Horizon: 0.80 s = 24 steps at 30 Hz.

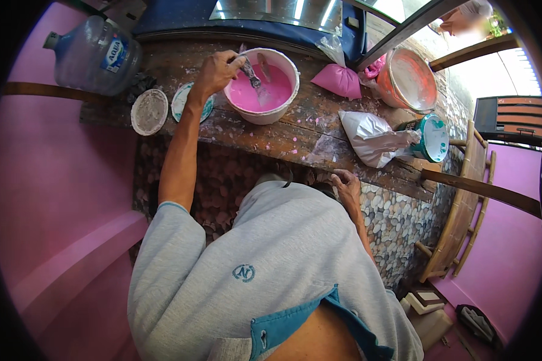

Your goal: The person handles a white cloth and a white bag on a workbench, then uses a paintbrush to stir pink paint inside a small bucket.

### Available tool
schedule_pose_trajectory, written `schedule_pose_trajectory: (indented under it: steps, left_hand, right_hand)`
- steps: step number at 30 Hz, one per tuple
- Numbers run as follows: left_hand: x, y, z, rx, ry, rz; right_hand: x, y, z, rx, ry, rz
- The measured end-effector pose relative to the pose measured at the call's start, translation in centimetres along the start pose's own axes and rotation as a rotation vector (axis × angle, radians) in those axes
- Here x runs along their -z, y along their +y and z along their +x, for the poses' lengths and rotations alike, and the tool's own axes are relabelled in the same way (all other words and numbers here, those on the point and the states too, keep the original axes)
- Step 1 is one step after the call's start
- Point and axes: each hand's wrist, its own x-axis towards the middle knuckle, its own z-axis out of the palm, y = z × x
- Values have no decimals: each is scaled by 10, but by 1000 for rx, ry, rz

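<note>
The left hand (218, 71) is closed around the handle of a metal scraper (254, 79), its fingers wrapped tight on it, with the blade dipped into pink paint inside a white bucket (288, 72). The bucket stands on the wooden bench (307, 129), near the middle of its length and toward the far edge. The right hand (347, 185) rests on the near edge of the bench, fingers curled down over the wood and holding nothing else.

Just left of the bucket, partly hidden behind the left wrist, lies a teal-rimmed lid (180, 102); further left, at the bench's left end, sits a round white lid (149, 111) smeared with grey. Behind these, at the far left corner, a large clear water jug (93, 55) lies on its side. To the right of the bucket, toward the far edge, rests a pink filled bag (340, 80), and beyond it an orange-stained bucket (411, 79) tilted on its side. A crumpled silver bag (370, 138) lies near the front edge on the right, touching a small teal paint can (432, 138) tipped over at the right end. The person's grey shirt (271, 259) fills the foreground and covers the lower front of the pebble-faced wall (397, 219) under the bench.
</note>
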Motion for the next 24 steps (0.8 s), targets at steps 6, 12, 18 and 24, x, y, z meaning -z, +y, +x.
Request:
schedule_pose_trajectory:
  steps: [6,12,18,24]
  left_hand:
    - [0,-2,3,59,102,133]
    - [-45,-9,15,-6,258,230]
    - [-54,-10,28,-21,273,154]
    - [-65,-27,49,5,59,161]
  right_hand:
    - [6,-1,-3,-65,30,31]
    - [11,-1,-8,-51,79,-13]
    - [2,30,-1,-29,77,85]
    - [6,27,-1,-70,82,55]
